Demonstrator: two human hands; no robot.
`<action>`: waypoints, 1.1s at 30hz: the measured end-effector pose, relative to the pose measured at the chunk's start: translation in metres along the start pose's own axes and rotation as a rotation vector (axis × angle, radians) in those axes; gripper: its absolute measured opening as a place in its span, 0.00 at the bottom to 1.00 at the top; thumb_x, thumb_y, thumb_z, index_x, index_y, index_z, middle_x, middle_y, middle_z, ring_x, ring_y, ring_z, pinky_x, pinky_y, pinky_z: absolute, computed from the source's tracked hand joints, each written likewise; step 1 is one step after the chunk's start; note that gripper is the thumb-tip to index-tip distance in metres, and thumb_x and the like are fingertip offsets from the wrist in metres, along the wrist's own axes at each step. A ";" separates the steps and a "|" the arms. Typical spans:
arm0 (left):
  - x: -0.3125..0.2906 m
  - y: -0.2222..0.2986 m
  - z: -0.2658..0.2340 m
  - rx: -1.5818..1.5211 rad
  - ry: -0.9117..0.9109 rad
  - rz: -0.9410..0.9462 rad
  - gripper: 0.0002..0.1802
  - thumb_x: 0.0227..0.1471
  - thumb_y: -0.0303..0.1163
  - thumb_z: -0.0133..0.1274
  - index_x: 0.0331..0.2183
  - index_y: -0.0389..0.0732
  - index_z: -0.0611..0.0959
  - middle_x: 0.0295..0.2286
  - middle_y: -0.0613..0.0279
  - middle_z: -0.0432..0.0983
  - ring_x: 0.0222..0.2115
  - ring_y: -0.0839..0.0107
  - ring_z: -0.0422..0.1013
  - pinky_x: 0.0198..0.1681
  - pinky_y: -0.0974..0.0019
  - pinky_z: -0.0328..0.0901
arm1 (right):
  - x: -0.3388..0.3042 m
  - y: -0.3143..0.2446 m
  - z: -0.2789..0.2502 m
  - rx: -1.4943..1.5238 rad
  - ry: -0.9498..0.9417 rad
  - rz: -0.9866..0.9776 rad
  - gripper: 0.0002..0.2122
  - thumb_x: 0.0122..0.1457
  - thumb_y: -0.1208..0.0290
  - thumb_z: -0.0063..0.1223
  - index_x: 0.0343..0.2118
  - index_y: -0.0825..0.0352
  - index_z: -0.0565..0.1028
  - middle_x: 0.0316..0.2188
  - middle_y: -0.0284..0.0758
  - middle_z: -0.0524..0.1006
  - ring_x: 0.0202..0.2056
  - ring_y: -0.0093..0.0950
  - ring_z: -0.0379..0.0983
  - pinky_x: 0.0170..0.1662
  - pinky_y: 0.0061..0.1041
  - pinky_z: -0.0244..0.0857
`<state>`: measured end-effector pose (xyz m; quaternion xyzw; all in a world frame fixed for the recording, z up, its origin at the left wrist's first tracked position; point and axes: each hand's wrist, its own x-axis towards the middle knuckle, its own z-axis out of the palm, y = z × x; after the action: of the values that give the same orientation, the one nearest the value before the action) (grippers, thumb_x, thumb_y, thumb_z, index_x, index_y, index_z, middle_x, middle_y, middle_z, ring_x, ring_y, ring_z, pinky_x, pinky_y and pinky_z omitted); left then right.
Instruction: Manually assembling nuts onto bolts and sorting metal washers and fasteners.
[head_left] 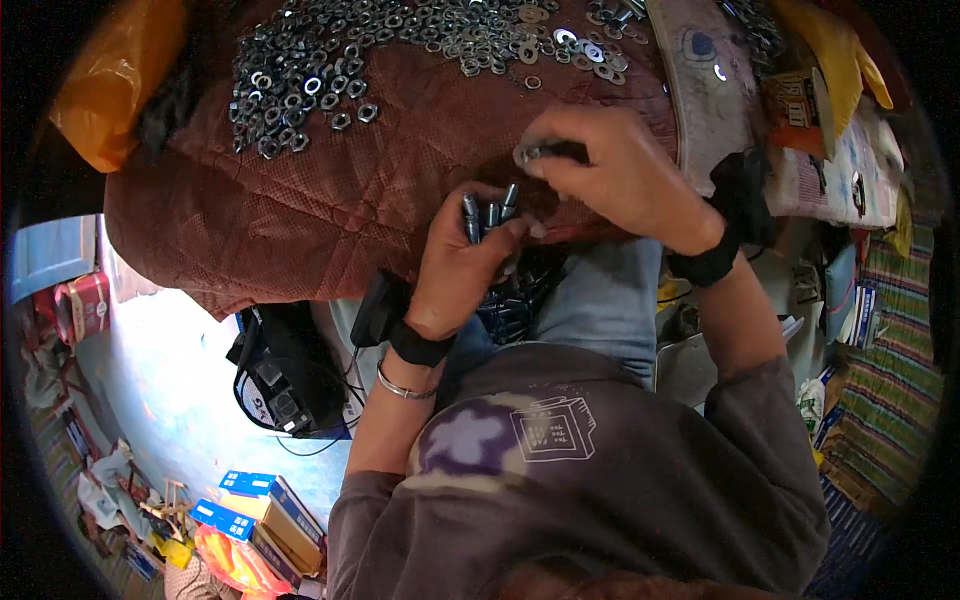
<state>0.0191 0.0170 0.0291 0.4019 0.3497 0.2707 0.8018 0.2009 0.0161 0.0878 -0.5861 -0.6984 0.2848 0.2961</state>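
Observation:
My left hand (462,262) is closed round several metal bolts (471,218), their threaded ends pointing up and away from me. Above and to the right of them, my right hand (615,170) has its thumb and fingers pinched on a small metal piece (533,153); its exact kind is hard to make out. Beyond both hands, a pile of hex nuts (300,95) and a spread of flat washers (530,45) lie on the brown quilted cloth (330,200). More dark bolts (510,312) rest in my lap, partly hidden by my left hand.
A grey strip of board or cloth (705,100) borders the quilted surface on the right. An orange-yellow bag (120,85) hangs at the far left. Beside my left forearm sits a black bag (290,370) with cables. Blue and white boxes (265,510) stand at the lower left.

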 end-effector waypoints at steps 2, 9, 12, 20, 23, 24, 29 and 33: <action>-0.001 -0.004 0.000 0.032 0.019 0.069 0.09 0.49 0.21 0.48 0.35 0.38 0.68 0.26 0.64 0.74 0.19 0.84 0.63 0.20 0.80 0.59 | -0.004 -0.007 0.003 0.078 -0.069 0.087 0.07 0.49 0.74 0.51 0.29 0.72 0.73 0.21 0.41 0.74 0.24 0.31 0.72 0.27 0.26 0.65; -0.007 -0.002 -0.002 0.031 0.034 0.096 0.08 0.49 0.21 0.49 0.34 0.38 0.69 0.22 0.70 0.68 0.18 0.86 0.62 0.19 0.80 0.57 | -0.011 -0.021 0.013 0.257 -0.177 0.231 0.07 0.50 0.75 0.50 0.29 0.73 0.72 0.18 0.37 0.73 0.20 0.23 0.71 0.23 0.22 0.63; -0.007 -0.004 -0.004 0.085 0.038 0.124 0.08 0.49 0.21 0.49 0.34 0.39 0.69 0.21 0.71 0.66 0.18 0.86 0.61 0.19 0.80 0.57 | -0.012 -0.017 0.017 0.198 -0.220 0.192 0.07 0.51 0.77 0.50 0.33 0.73 0.72 0.20 0.34 0.73 0.22 0.18 0.69 0.25 0.19 0.63; -0.009 -0.008 -0.012 0.052 0.078 0.174 0.09 0.48 0.21 0.48 0.34 0.39 0.69 0.21 0.71 0.65 0.18 0.86 0.61 0.19 0.80 0.57 | -0.007 -0.022 0.022 0.264 -0.265 0.206 0.08 0.51 0.76 0.50 0.34 0.73 0.72 0.21 0.33 0.73 0.22 0.18 0.68 0.26 0.18 0.62; -0.011 0.000 -0.015 0.025 0.134 0.085 0.09 0.48 0.22 0.49 0.34 0.39 0.68 0.22 0.68 0.69 0.18 0.85 0.62 0.19 0.80 0.57 | 0.000 -0.023 0.025 0.227 -0.242 0.179 0.09 0.52 0.75 0.50 0.36 0.73 0.72 0.22 0.34 0.73 0.23 0.18 0.68 0.27 0.18 0.62; -0.012 0.001 -0.017 0.024 0.142 0.093 0.09 0.48 0.22 0.49 0.34 0.39 0.68 0.22 0.68 0.69 0.18 0.85 0.62 0.19 0.80 0.57 | 0.003 -0.021 0.027 0.243 -0.164 0.181 0.09 0.53 0.75 0.50 0.36 0.73 0.71 0.23 0.34 0.73 0.24 0.17 0.68 0.27 0.18 0.62; -0.013 0.002 -0.033 -0.120 0.186 0.140 0.10 0.49 0.25 0.50 0.34 0.40 0.66 0.26 0.61 0.76 0.17 0.84 0.63 0.18 0.80 0.58 | 0.041 -0.007 0.051 -0.006 0.038 0.031 0.10 0.53 0.74 0.50 0.38 0.72 0.71 0.29 0.37 0.74 0.27 0.24 0.71 0.29 0.22 0.64; -0.014 0.001 -0.043 -0.181 0.204 0.181 0.10 0.50 0.25 0.50 0.34 0.40 0.67 0.26 0.62 0.76 0.17 0.84 0.63 0.17 0.80 0.58 | 0.078 -0.010 0.078 -0.279 0.161 -0.189 0.12 0.51 0.73 0.50 0.39 0.69 0.71 0.33 0.43 0.73 0.32 0.42 0.70 0.33 0.31 0.65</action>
<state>-0.0234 0.0270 0.0158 0.3281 0.3661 0.4115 0.7674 0.1259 0.0875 0.0498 -0.5742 -0.7571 0.1081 0.2922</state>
